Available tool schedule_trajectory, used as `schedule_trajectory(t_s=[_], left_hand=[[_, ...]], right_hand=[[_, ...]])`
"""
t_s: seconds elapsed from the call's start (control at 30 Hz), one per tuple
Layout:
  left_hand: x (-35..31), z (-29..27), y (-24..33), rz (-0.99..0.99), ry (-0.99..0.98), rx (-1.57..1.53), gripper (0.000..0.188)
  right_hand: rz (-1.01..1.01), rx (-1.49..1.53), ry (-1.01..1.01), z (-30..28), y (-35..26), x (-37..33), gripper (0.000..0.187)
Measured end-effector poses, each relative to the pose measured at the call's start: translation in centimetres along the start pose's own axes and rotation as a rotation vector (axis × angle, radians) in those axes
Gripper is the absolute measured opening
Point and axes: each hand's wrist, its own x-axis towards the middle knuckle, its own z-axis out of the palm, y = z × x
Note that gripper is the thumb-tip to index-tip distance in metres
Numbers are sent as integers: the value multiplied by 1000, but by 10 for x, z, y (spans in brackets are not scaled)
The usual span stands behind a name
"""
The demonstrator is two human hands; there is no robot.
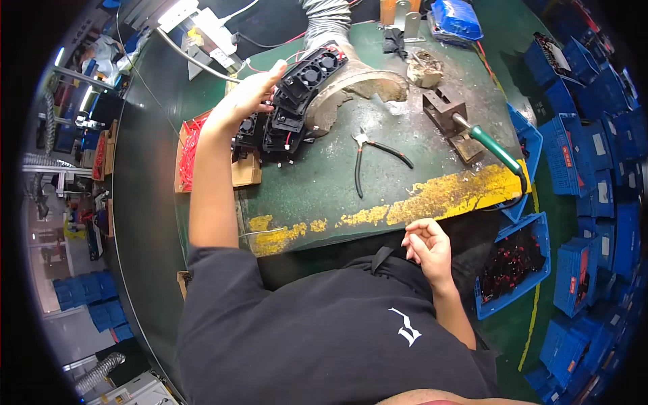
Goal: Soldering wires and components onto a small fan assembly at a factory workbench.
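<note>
My left hand [246,98] reaches over the left side of the bench, thumb out and fingers partly spread. It is at the edge of a stack of black housings with small fans [310,74]; whether the fingertips touch it I cannot make out. Thin red wires with white connectors hang from the stack. My right hand [430,253] hovers at the bench's near edge, fingers curled in, with nothing visible in them. Cutting pliers with black handles [359,162] lie spread on the green bench top [310,182]. A soldering iron with a green handle [496,148] rests in a metal holder [442,108].
Left of the stack stands an open box of red wires [192,152]. A grey flexible duct [327,23] ends in a stained hood [388,84] behind the stack. Blue bins [516,263] stand right of the bench, one with black and red parts. A blue bag [455,20] sits at the back.
</note>
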Motion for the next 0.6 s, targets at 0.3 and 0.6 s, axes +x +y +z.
schedule_trajectory(t_s=[0.3,0.6], left_hand=[[12,7,48,-185,-267,310,76],[15,27,59,-176,-137,439,55]], right_hand=[[-91,105,211,-60,14,-47,11],[-193,60,253,-129,-9,-32,14]])
